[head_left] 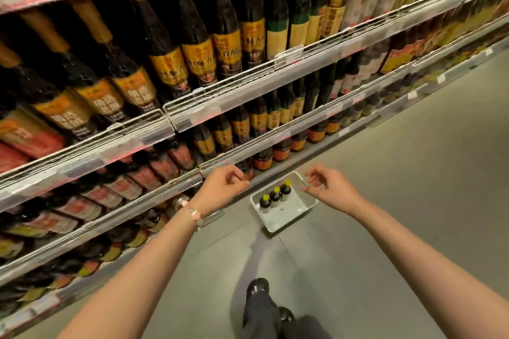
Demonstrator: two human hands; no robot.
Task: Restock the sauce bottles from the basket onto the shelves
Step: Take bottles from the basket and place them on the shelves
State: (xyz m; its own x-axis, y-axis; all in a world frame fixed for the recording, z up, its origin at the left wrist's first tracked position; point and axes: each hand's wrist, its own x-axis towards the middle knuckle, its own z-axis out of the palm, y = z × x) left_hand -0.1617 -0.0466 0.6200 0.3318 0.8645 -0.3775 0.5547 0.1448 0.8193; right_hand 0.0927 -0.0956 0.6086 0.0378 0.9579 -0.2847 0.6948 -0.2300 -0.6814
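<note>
A white basket (300,215) sits on the floor by the foot of the shelves. Three dark sauce bottles (275,195) with yellow caps stand in a row along its left side. My left hand (224,190) hovers in the air left of the basket, fingers loosely curled, holding nothing. My right hand (329,187) hangs above the basket's right rim, fingers loosely curled and empty too. Neither hand touches a bottle. The shelves (248,96) run along the left, packed with dark bottles bearing yellow and orange labels.
Wire rails and price strips (137,146) front each shelf tier. Red-labelled bottles (143,176) fill the lower left tiers. Grey floor (399,201) stretches to the right of the basket. My shoes (259,287) and dark trousers stand below the basket.
</note>
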